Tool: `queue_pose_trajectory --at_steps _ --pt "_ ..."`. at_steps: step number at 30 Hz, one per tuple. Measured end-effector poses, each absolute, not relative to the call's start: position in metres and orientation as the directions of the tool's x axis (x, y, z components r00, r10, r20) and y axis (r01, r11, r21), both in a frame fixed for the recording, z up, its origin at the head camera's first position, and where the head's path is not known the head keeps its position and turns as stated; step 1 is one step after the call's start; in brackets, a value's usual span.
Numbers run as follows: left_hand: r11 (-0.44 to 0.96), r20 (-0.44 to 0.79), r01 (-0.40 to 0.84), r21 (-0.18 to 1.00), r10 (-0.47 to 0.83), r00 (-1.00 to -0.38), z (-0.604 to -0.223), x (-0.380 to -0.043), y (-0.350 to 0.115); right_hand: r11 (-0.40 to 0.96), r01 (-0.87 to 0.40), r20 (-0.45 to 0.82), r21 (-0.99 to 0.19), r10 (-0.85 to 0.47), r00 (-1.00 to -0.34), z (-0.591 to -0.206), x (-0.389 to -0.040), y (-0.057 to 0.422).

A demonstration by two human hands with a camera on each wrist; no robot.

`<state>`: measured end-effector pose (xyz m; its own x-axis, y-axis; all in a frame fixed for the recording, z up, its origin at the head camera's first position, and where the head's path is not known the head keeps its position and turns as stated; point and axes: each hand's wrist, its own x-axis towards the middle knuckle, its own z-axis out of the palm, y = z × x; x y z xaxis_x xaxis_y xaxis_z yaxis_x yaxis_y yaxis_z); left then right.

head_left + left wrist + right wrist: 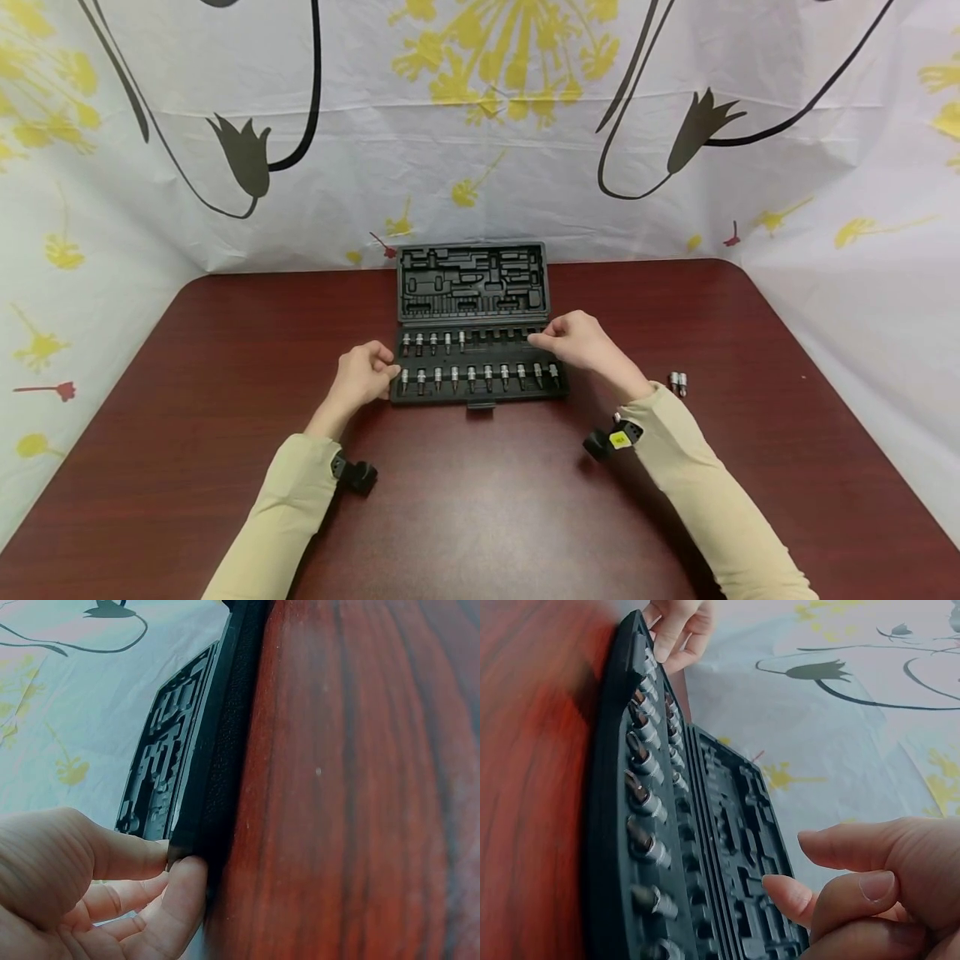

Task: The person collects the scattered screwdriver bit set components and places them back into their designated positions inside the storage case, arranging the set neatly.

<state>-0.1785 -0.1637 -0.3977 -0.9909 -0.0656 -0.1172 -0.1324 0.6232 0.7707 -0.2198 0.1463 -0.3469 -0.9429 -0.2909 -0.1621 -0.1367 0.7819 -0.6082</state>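
A black socket-set case [480, 405] lies unfolded on the table, its lid [472, 283] leaning back with moulded hollows. Bit sockets [472, 379] with silver collars fill the front row. The back row carries more bit sockets [433, 342] at its left end and bare slots to the right. My left hand [363, 375] pinches the case's left side between thumb and fingers, clear in the left wrist view. Over the right end of the back row is my right hand [577, 340]. In the right wrist view, its thumb and forefinger stand apart with nothing visible between them.
Two bit sockets [678, 383] lie side by side on the dark red wooden table [480, 500], right of the case and close to the right forearm. A white cloth [510, 192] with flower prints hangs behind the table and along both sides.
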Motion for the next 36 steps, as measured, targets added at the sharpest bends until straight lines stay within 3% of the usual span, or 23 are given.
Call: queue_pose_trajectory --at_steps 16,36 --pt "0.625 -0.116 -0.131 0.769 -0.065 -0.991 -0.397 -0.177 -0.163 0.794 -0.164 -0.076 -0.586 -0.255 -0.964 -0.348 -0.201 0.183" --pt "0.619 -0.120 -0.134 0.774 -0.064 -0.991 -0.399 -0.179 -0.163 0.814 -0.084 -0.095 -0.575 -0.168 -0.981 -0.342 -0.179 0.249"
